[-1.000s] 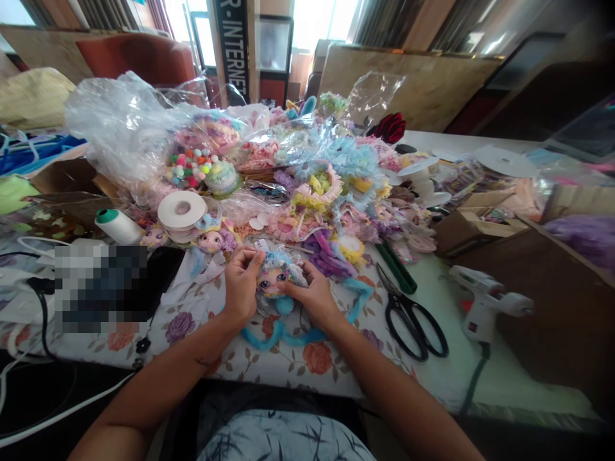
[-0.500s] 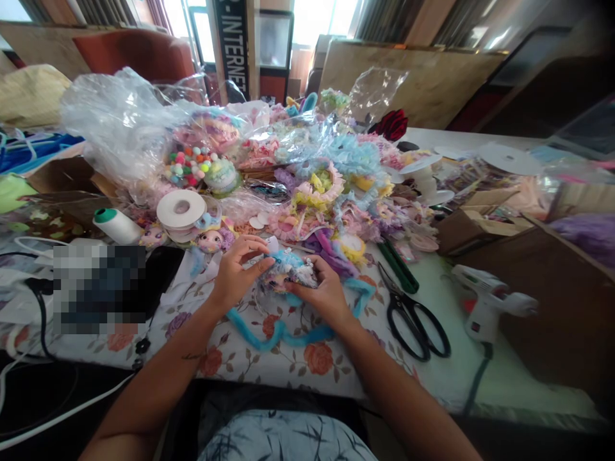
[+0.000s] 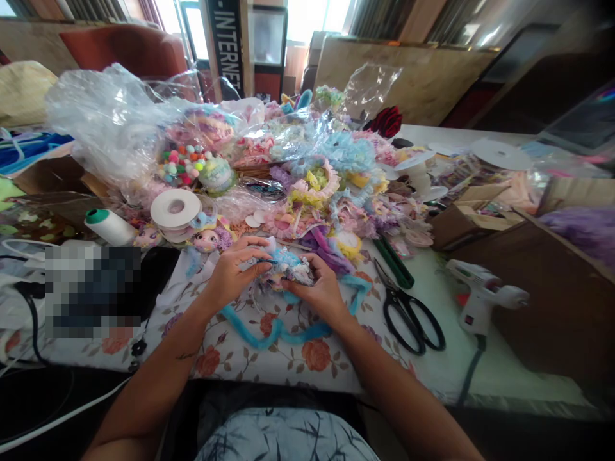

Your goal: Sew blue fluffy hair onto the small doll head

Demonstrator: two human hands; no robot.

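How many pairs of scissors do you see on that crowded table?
1. The black-handled scissors lie to the right of the person's right hand, left of the white glue gun. Others may be hidden in the pile.

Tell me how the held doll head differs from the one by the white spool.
The held doll head is tipped, its face mostly hidden; the other doll head shows its eyes. The right hand grips the held doll head; no hand touches the other doll head. Both are colorfully decorated.
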